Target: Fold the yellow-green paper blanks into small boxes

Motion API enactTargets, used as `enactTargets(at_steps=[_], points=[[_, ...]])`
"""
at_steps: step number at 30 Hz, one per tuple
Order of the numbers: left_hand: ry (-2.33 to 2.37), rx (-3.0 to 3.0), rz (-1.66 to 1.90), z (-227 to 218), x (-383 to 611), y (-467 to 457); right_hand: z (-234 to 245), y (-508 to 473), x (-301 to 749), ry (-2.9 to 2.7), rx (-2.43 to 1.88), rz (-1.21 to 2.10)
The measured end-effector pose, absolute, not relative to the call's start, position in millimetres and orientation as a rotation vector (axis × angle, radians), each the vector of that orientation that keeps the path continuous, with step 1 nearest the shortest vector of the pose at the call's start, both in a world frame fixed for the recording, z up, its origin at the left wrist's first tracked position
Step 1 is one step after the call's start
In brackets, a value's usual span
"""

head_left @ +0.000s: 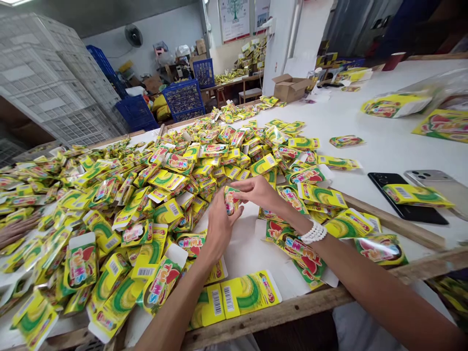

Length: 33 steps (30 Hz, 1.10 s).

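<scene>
Gripping a small yellow packet [230, 201], the left hand [219, 229] rises above the near side of the table [292, 304], its fingers closed around the packet's lower part. The right hand [258, 191] reaches across from the right, its fingers stretched nearly straight and touching the packet's top; whether they grip it, I cannot tell. A white bead bracelet [313, 233] circles the right wrist.

Flat yellow cartons [237, 295] with barcodes lie directly below the hands, along the table's near edge. More printed cartons and packets spread to either side, and a large heap [153, 195] covers the table's left and middle, just beyond the hands. At the table's far left, a co-worker's hand [18, 230] rests at the heap's edge.

To the right, a black phone [405, 197] lies on the table with a carton [417, 195] on top of it, touching a silver phone [429, 183]. Farther along the table sit a plastic bag [427, 92], a cardboard box [288, 87], and a dark red cup [393, 61].

Beyond the table's far left end stand stacked white crates [54, 83] and blue crates [183, 100]. Past them, a second table [234, 83] carries more yellow packets, and a wall fan [133, 35] hangs behind.
</scene>
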<state>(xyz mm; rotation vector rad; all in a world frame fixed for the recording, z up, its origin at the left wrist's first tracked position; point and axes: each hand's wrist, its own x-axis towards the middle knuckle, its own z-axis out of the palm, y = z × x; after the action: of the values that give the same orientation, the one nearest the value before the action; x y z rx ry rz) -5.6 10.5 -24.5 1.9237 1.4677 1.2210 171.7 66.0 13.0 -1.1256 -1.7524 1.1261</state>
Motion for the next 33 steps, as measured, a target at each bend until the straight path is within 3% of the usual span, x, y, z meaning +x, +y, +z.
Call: enactTargets(at_steps=[5,9,15,20,28,33], points=[[1.383,1.998,1.186,-17.3,-8.3,16.2,41.6,66.4,193.1,-2.006,-1.198,1.228],[1.547,1.792,1.374,-10.7,-16.8,20.3,66.4,64.1,219.9,-1.804,-1.262,0.959],[1.63,1.601,1.416,-13.7,-15.7,20.3,94.7,49.6,256.4,-1.358,-0.652,1.058],[1.532,1.558,1.442,-13.1,-14.8,23.9,85.1,47.2,232.2,-1.528,-0.808,1.36],[1.034,1.119,1.498,5.3,-30.4,33.5,60.2,50.9,193.5,-1.588,-0.913,1.539],[1.046,1.049,1.504,8.6,-33.8,37.8,51.7,53.6,188.6,-1.536,-0.934,1.576]])
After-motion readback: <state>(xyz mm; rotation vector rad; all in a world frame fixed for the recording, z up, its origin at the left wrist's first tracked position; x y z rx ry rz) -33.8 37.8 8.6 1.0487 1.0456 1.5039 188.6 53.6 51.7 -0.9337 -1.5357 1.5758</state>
